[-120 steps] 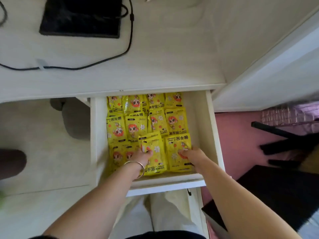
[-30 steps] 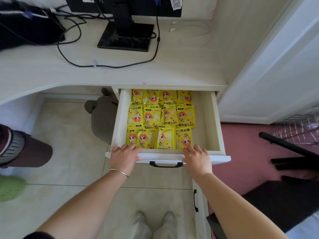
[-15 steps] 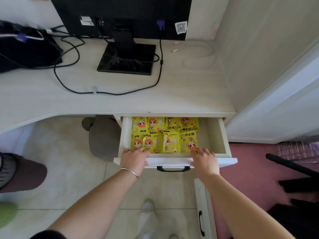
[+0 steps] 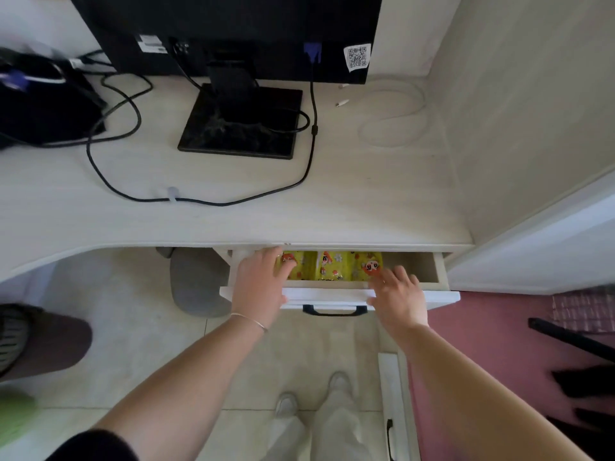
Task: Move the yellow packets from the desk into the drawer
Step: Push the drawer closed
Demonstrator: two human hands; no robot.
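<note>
The white drawer [image 4: 442,296] under the desk top [image 4: 349,207] stands only a little way out. Inside it, a single row of yellow packets [image 4: 332,266] with cartoon faces shows; the rest lie hidden under the desk. My left hand [image 4: 261,282] lies flat over the drawer's front edge at its left, fingers spread and reaching over a packet. My right hand [image 4: 399,299] rests on the front edge at the right, fingers apart. Neither hand holds anything. A dark handle [image 4: 334,311] sits on the drawer front between my hands.
A black monitor on its stand [image 4: 239,124] and black cables [image 4: 109,174] occupy the desk, with a black bag [image 4: 43,104] at the far left and a white cable [image 4: 396,114] at the back right. A grey object [image 4: 196,281] sits under the desk. A wall panel [image 4: 532,111] rises on the right.
The drawer has slid inward under the desk with both hands on its front edge; three rows of packets showed a second ago, now one. The view has tilted up toward the monitor.
</note>
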